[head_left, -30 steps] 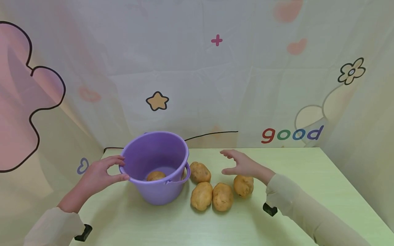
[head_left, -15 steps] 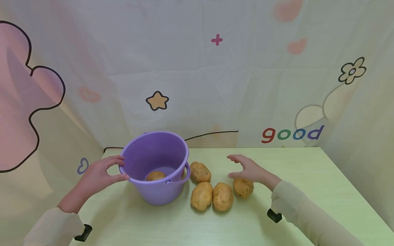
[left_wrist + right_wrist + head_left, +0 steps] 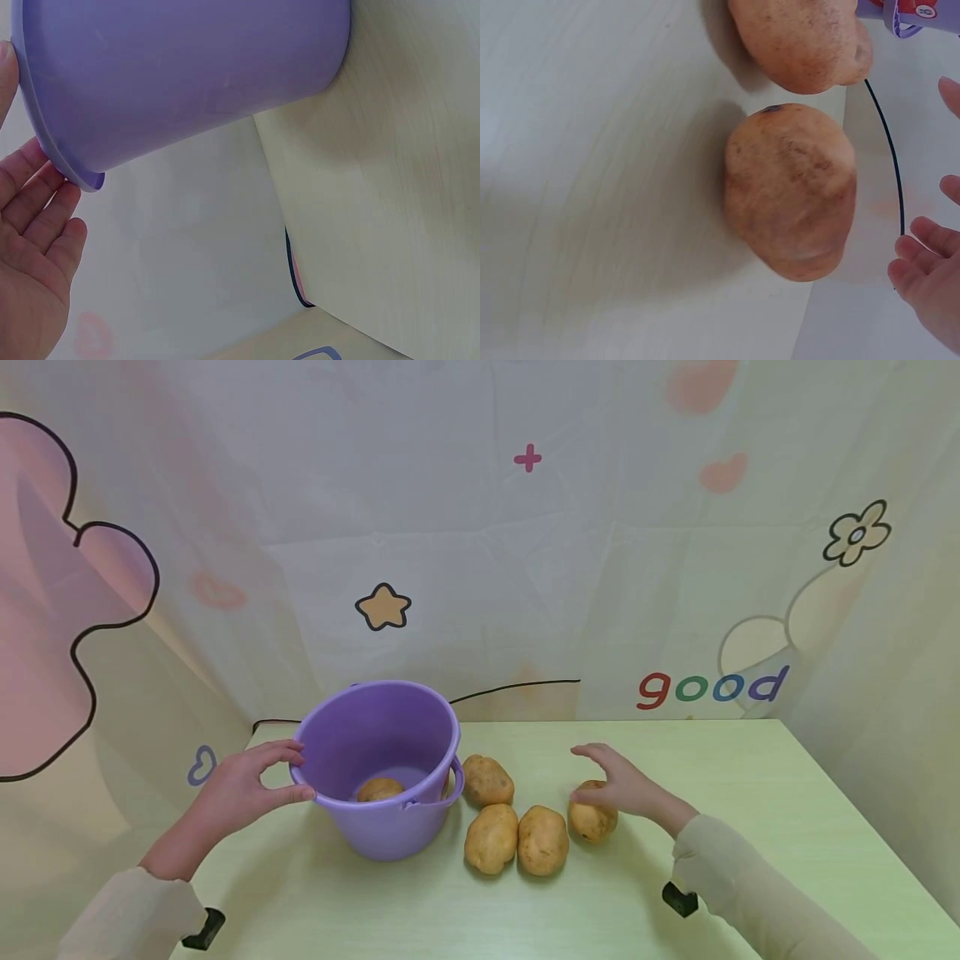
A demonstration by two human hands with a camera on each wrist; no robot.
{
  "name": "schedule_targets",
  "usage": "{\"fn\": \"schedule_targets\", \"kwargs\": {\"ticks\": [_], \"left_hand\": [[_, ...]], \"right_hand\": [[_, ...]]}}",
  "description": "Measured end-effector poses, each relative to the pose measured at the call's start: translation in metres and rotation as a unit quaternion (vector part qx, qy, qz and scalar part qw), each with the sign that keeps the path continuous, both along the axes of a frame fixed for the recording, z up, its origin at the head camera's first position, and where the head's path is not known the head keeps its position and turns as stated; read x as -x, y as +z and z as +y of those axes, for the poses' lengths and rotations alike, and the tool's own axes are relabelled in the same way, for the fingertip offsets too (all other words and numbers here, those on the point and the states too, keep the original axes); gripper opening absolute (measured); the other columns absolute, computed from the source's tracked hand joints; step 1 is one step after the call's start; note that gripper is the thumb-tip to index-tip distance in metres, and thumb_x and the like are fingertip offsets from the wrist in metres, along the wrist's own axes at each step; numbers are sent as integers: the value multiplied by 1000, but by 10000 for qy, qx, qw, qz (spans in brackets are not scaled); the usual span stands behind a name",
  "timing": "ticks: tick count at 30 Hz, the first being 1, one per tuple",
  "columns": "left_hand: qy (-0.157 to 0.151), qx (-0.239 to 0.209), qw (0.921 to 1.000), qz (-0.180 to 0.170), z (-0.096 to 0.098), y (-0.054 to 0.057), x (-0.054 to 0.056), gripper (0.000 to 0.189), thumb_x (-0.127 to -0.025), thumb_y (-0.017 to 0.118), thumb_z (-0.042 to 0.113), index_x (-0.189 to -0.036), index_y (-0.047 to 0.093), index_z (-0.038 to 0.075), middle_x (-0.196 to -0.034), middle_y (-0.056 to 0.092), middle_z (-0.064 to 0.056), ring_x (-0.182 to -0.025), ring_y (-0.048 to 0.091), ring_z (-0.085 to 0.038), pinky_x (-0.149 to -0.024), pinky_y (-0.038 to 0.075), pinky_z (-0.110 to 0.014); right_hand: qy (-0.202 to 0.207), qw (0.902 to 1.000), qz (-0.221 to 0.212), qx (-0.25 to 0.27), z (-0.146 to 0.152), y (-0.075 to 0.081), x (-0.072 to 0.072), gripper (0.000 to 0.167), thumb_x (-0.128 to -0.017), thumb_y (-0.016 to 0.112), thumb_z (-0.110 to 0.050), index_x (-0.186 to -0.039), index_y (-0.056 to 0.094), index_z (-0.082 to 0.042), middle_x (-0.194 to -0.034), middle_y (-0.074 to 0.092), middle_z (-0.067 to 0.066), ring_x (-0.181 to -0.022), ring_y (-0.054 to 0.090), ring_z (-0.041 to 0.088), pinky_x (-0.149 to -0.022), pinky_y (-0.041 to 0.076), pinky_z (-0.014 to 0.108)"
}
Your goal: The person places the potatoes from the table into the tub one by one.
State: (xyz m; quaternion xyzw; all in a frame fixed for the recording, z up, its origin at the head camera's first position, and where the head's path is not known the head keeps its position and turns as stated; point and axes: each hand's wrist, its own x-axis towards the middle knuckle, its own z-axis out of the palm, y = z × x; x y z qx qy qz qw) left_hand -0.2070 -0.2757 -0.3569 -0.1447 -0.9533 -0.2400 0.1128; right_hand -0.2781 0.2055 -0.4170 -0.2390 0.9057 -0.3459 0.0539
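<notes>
A purple bucket (image 3: pixel 393 831) stands on the table at left, with one potato (image 3: pixel 380 789) visible inside. My left hand (image 3: pixel 238 789) touches the bucket's rim at its left side, fingers and thumb spread along it; in the left wrist view the fingertips (image 3: pixel 46 161) meet the rim's edge. My right hand (image 3: pixel 626 782) hovers over the rightmost potato (image 3: pixel 592 822), thumb and fingers apart, holding nothing. In the right wrist view that potato (image 3: pixel 791 191) is apart from the fingers. Two potatoes, a left one (image 3: pixel 491 839) and a right one (image 3: pixel 543 841), lie side by side at front.
Another potato (image 3: pixel 487 781) lies close by the bucket's right side, near its purple handle (image 3: pixel 457 783). The pale green table (image 3: pixel 480 914) ends at a printed curtain (image 3: pixel 480 635) at the back. A red label (image 3: pixel 922 9) shows on the bucket in the right wrist view.
My right hand has moved right and slightly lower, from beside the rightmost potato to over it. My left hand, the bucket and the potatoes stay where they were.
</notes>
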Motion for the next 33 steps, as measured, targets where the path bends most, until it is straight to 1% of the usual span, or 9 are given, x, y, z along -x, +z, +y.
{"fn": "schedule_targets", "kwargs": {"ticks": [5, 13, 17, 22, 27, 33], "left_hand": [[10, 6, 10000, 2, 0, 0, 0, 52, -67, 71, 46, -101, 63, 7, -118, 58, -10, -112, 49, -33, -82, 42, -49], [31, 27, 10000, -40, 0, 0, -1, 54, -67, 70, 47, -101, 63, 7, -118, 57, -11, -112, 49, -33, -82, 42, -49], [19, 43, 10000, -14, 0, 0, 0, 54, -67, 70, 47, -102, 63, 6, -118, 57, -11, -112, 49, -33, -82, 42, -48], [32, 45, 10000, -14, 0, 1, 0, 55, -67, 70, 47, -102, 63, 7, -118, 57, -10, -113, 48, -33, -81, 42, -48], [42, 60, 10000, 3, 0, 1, 0, 55, -67, 71, 47, -102, 63, 6, -118, 57, -11, -113, 48, -33, -82, 42, -48], [53, 73, 10000, 24, 0, 1, 0, 55, -67, 71, 48, -102, 63, 7, -118, 57, -11, -113, 48, -33, -81, 42, -49]], "right_hand": [[-48, 9998, 198, -70, 6, -10, 0, 69, -75, 70, -26, -129, 37, 2, -132, 36, 23, -122, 32, 41, -97, 28, 57], [-151, 9997, 188, 15, 13, -19, -4, 76, -73, 71, -25, -131, 32, 4, -133, 32, 27, -122, 29, 44, -95, 28, 59], [-228, 9994, 250, 31, 18, -24, -6, 80, -72, 72, -27, -133, 29, 5, -135, 30, 28, -124, 26, 45, -96, 25, 61], [-318, 9994, 114, 121, 23, -29, -9, 84, -72, 72, -28, -134, 27, 4, -136, 28, 27, -125, 24, 45, -98, 23, 61], [-434, 9985, -27, 332, 27, -35, -11, 87, -71, 73, -27, -135, 23, 5, -137, 25, 28, -126, 22, 46, -98, 21, 61], [-700, 9962, -335, 397, 30, -41, -13, 89, -70, 74, -27, -134, 23, 7, -136, 25, 30, -123, 26, 48, -96, 25, 61]]}}
